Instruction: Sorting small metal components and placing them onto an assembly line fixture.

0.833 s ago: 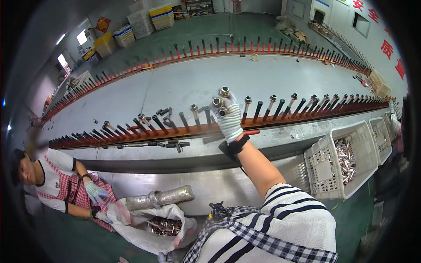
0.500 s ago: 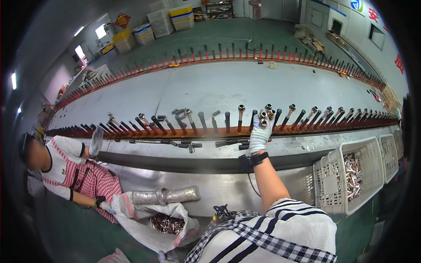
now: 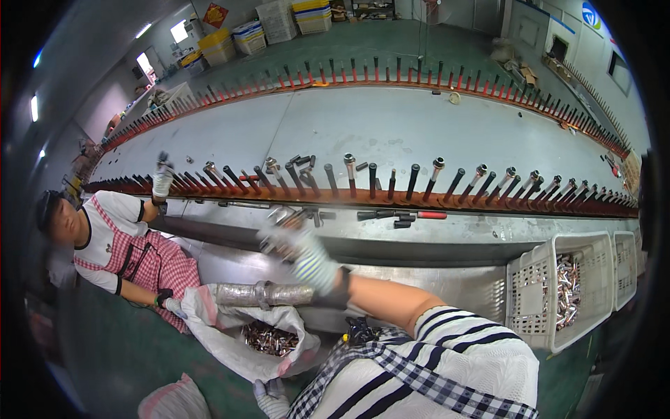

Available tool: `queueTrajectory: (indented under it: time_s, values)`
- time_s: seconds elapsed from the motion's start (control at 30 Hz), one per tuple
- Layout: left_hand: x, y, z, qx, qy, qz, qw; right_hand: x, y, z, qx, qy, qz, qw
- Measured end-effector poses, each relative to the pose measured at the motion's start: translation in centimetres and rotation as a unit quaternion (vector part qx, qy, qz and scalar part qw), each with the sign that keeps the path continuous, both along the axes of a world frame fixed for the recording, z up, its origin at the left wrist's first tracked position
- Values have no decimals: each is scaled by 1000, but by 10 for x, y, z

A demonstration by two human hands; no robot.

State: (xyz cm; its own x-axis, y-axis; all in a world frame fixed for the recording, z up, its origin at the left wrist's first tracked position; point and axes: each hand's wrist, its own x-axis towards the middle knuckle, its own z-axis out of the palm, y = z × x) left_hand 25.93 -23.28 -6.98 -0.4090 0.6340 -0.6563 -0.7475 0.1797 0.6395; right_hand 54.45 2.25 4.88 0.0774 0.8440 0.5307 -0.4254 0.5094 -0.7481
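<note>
My right hand (image 3: 311, 262), in a striped white glove, is closed on several shiny metal fittings (image 3: 281, 216). It is blurred, above and to the right of the open mouth of a white woven sack (image 3: 216, 342). Inside the sack lies a heap of small metal fittings (image 3: 271, 339). Low in the view, my gloved left hand (image 3: 271, 399) grips the sack's near rim, its fingers partly hidden. Beyond my right hand runs a rail of upright black-tipped rods (image 3: 414, 183); some carry a metal fitting (image 3: 437, 165) on top.
A co-worker at the left holds the sack with one gloved hand (image 3: 173, 305) and raises the other (image 3: 162, 178) at the rods. A wrapped silvery roll (image 3: 279, 293) lies behind the sack. At the right stands a white crate (image 3: 520, 307) of fittings. Black tubes (image 3: 377, 214) lie before the rail.
My right hand has swung from the rods down and left toward the sack, carrying metal fittings. The co-worker's raised hand has moved up to the rods. The view has shifted slightly.
</note>
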Motion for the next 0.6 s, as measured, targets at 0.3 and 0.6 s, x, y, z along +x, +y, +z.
queueTrajectory:
  time_s: [0.3,0.6]
  values:
    - [1,-10,4,57,101,-38,993,-85,-34,-102,-1,-519,191,833]
    - [-16,-11,-13,16,46,-37,998,113,6,-58,-121,-182,-632,744]
